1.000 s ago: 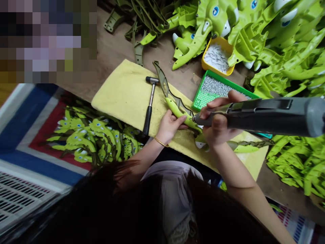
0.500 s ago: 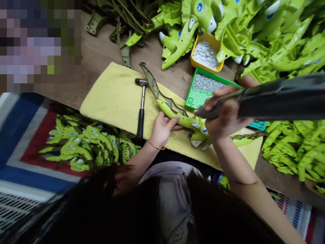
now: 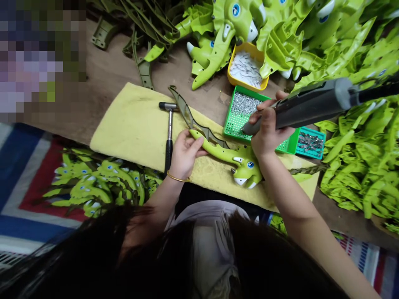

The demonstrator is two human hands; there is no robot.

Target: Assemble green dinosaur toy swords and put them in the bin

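My left hand (image 3: pixel 186 153) pinches the narrow end of a lime-green plastic dinosaur toy part (image 3: pixel 220 151), which lies on a yellow cloth pad (image 3: pixel 124 120). Its head, with a blue eye and white horn, points to the right. An olive-brown curved plastic piece (image 3: pixel 190 118) lies along its far side. Wrapped in my right hand (image 3: pixel 268 131) is a dark grey electric screwdriver (image 3: pixel 308 106). The tool's tip is over the green basket (image 3: pixel 229 124) of small silver screws; whether it touches a screw is too small to tell.
A rubber-headed hammer (image 3: pixel 169 137) lies on the pad, left of my left hand. Behind the basket is a yellow tub (image 3: pixel 232 77) of white pieces; a teal tray (image 3: pixel 322 145) adjoins it. Green parts (image 3: pixel 346 178) heap up right and behind. More toys (image 3: pixel 102 178) pile below the table's left edge.
The screwdriver has moved from above the toy to the green screw basket. My left hand has slid left toward the narrow end of the toy part.
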